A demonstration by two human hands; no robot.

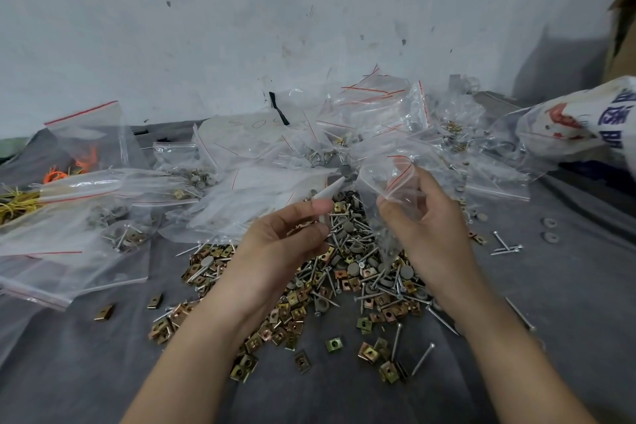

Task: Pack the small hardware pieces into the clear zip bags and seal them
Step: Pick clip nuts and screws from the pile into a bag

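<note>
Packing over loose hardware pile (344,282).
Right hand (430,227) grips clear zip bag (389,179); left hand (282,244) pinches whitish strip (331,191).

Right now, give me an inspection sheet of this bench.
Surface: grey cloth, strewn with parts.
Job's things: hardware pile of nails, clips and discs at centre; zip bags heaped behind, some filled.
Clutter: loose nails at right; orange ties in a bag at left; printed sack at right.
Grippers: left hand pinches a white strip; right hand grips a clear bag.
Cables: nothing seen.
Surroundings: stained wall; cardboard box, top right.
</note>
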